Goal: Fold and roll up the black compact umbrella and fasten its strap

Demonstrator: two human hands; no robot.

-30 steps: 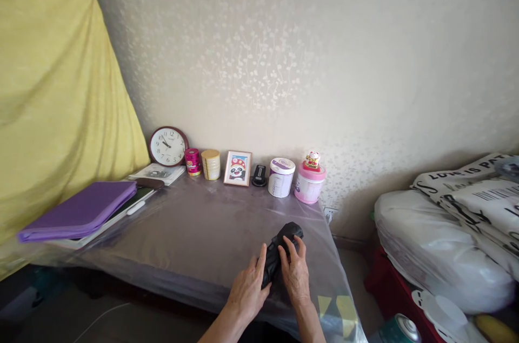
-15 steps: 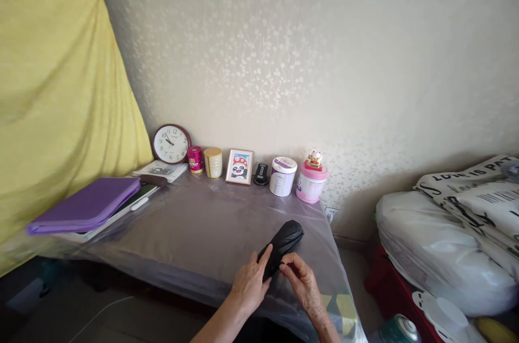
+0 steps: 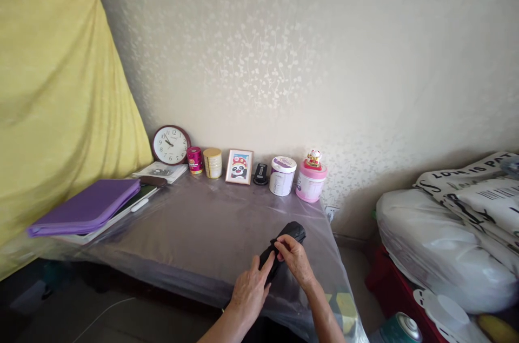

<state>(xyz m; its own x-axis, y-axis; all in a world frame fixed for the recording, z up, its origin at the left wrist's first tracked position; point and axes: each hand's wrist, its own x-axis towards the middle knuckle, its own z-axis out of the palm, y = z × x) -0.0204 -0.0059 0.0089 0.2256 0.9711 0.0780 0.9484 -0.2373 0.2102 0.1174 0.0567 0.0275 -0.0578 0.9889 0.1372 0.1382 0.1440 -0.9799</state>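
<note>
A folded black umbrella [image 3: 295, 231] lies slantwise at the front right of the plastic-covered table [image 3: 194, 224], its thick end pointing away from me. Around its near part my left hand [image 3: 250, 288] is closed, the index finger stretched along the cloth. From the right, my right hand [image 3: 295, 261] reaches over the middle of the umbrella. Its thumb and index finger are pinched on the black cloth or a strap there; which of the two is too small to tell. My fingers hide part of the umbrella.
Along the wall stand a clock [image 3: 171, 145], a pink tin [image 3: 195, 160], a yellow-lidded container [image 3: 213, 163], a framed panda picture [image 3: 239, 167], a small black device [image 3: 260, 174] and two tubs [image 3: 283, 176]. A purple folder [image 3: 89, 205] lies left; white bags [image 3: 441, 246] are piled right.
My right hand has moved up and left, from the umbrella's right side to over its middle, still pinching. My left hand stays on the near part.
</note>
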